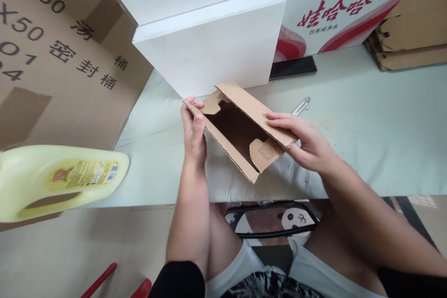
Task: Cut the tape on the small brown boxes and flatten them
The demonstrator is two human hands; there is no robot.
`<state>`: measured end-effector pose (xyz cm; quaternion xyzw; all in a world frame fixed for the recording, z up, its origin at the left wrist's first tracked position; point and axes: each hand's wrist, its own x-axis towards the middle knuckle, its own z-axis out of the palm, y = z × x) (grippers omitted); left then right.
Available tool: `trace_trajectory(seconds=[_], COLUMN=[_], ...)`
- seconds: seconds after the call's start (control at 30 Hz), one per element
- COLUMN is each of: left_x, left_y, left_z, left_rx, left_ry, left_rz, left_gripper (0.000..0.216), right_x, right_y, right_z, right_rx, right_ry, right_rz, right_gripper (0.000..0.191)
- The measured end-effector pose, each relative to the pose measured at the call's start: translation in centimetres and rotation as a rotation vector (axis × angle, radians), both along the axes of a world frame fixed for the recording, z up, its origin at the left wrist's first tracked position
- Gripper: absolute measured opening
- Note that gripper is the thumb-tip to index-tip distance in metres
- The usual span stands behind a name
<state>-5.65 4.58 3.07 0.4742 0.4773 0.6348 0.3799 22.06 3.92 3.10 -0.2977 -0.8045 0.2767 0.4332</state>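
Note:
Between my two hands a small brown cardboard box is held tilted, its open top facing me. The long flaps stand apart, and the short end flaps fold partly over the dark inside. My left hand grips the box's left corner, thumb near the edge of the long flap. On the far right side, my right hand holds the other long flap, fingers on top and thumb beneath. A slim silver tool, perhaps a utility knife, lies on the cloth just beyond my right hand.
White boxes stand behind the work area, beside a red-and-white carton. A black flat object lies before it. Flattened cardboard is at right. A large carton and a yellow jug occupy the left.

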Motion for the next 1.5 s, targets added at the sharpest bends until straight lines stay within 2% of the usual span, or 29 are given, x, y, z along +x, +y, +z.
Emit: trace_trajectory(seconds=[0.27, 0.4, 0.57, 0.67, 1.03, 1.17, 1.27, 1.5], left_x=[-0.4, 0.6, 1.6, 1.8, 1.6, 1.1, 0.6, 0.6], left_y=[0.2, -0.1, -0.3, -0.3, 0.0, 0.2, 0.2, 0.0], left_z=[-1.3, -1.2, -1.0, -1.2, -1.6, -1.5, -1.6, -1.4], left_rx=[-0.039, -0.022, -0.043, -0.018, -0.01, -0.025, -0.018, -0.013], left_ry=[0.134, 0.246, 0.544, 0.612, 0.512, 0.494, 0.501, 0.548], left_rz=[0.004, -0.004, 0.052, 0.092, 0.065, 0.041, 0.05, 0.046], left_gripper=[0.087, 0.09, 0.061, 0.057, 0.062, 0.06, 0.058, 0.054], right_x=[0.4, 0.2, 0.0, 0.0, 0.5, 0.8, 1.0, 1.0], right_y=[0.0, -0.1, 0.0, 0.1, -0.3, -0.2, -0.1, 0.1], right_z=[0.3, 0.2, 0.0, 0.0, 0.2, 0.1, -0.4, -1.2], right_rx=[-0.002, -0.006, 0.005, 0.004, -0.003, -0.062, -0.142, -0.131], right_ry=[-0.046, -0.021, -0.03, -0.022, -0.039, -0.017, 0.05, 0.01], right_rz=[0.073, 0.062, 0.046, 0.057, 0.175, 0.201, 0.169, 0.178], right_gripper=[0.048, 0.041, 0.038, 0.039, 0.058, 0.057, 0.067, 0.057])
